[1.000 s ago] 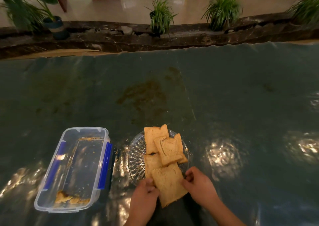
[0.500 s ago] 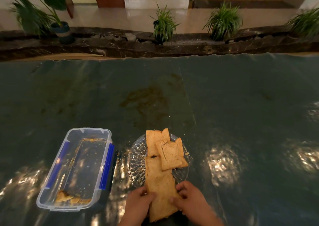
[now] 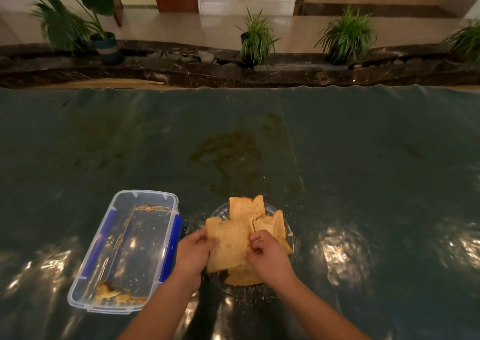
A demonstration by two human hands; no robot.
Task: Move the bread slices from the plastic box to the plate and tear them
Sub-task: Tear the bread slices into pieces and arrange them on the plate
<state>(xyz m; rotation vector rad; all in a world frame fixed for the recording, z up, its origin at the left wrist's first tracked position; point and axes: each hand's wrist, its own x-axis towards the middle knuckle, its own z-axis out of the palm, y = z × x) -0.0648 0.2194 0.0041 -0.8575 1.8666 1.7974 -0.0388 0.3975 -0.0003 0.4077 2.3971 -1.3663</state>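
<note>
Bread slices (image 3: 249,225), tan and flat, are piling on the ribbed glass plate (image 3: 290,238) at lower centre as the left hand (image 3: 193,254) and right hand (image 3: 268,258) are pinching one slice's (image 3: 228,246) opposite edges, apparently tearing it. Lower left, the clear plastic box (image 3: 124,251) is holding only crumbs and scraps; tearing looks mostly unfinished.

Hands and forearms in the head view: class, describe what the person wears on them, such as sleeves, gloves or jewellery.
Both forearms enter from the bottom edge bare: no sleeve shows. The left hand and the right hand have no gloves. No watch or bracelet shows on either wrist. Whether any finger carries a ring is too small to tell.
</note>
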